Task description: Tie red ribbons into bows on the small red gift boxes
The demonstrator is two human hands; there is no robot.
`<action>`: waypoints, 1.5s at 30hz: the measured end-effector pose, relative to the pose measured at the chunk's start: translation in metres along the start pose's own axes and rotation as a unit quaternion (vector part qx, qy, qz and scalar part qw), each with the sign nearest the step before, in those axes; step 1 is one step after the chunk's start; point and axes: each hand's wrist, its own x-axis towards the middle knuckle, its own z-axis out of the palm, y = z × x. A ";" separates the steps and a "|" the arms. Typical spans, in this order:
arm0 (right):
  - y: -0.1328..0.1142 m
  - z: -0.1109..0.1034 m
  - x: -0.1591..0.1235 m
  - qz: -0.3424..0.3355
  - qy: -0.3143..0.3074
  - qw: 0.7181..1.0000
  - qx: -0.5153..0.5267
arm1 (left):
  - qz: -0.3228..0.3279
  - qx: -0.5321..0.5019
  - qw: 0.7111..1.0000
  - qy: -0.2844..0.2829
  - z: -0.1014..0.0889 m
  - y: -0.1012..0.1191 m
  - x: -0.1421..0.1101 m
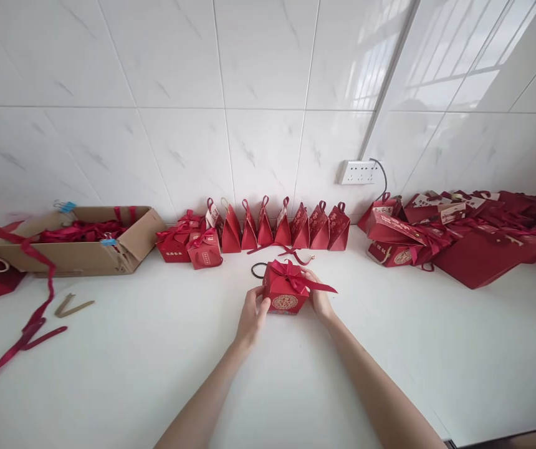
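A red gift box (277, 287) with a gold round emblem on its front stands on the white table in front of me. A red ribbon bow (291, 274) sits on its top, one tail sticking out to the right. My left hand (252, 315) grips the box's left side, thumb at the front corner. Against the right side rests my right hand (318, 296), its fingers partly hidden behind the box and ribbon. A dark round loop (258, 270) lies just behind the box's left edge, beside short pieces of red ribbon (296, 254).
Along the wall stands a row of red pointed boxes (264, 227), with bowed boxes (205, 249) to their left. A cardboard box (151, 240) holds red ribbons at left; a long ribbon (38, 312) trails over the table. Red boxes (478, 255) pile up at right, near a power strip (359, 173).
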 end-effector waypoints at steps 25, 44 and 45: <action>-0.028 -0.014 -0.007 0.192 0.035 0.981 -0.015 | 0.160 -0.026 0.986 0.046 -0.011 0.007 -0.013; -0.040 0.004 -0.023 0.030 -0.135 0.981 -0.138 | 0.164 0.054 0.977 0.124 -0.015 0.012 -0.002; -0.040 0.003 -0.024 0.031 -0.160 0.978 -0.132 | 0.174 0.053 0.975 0.127 -0.015 0.014 -0.002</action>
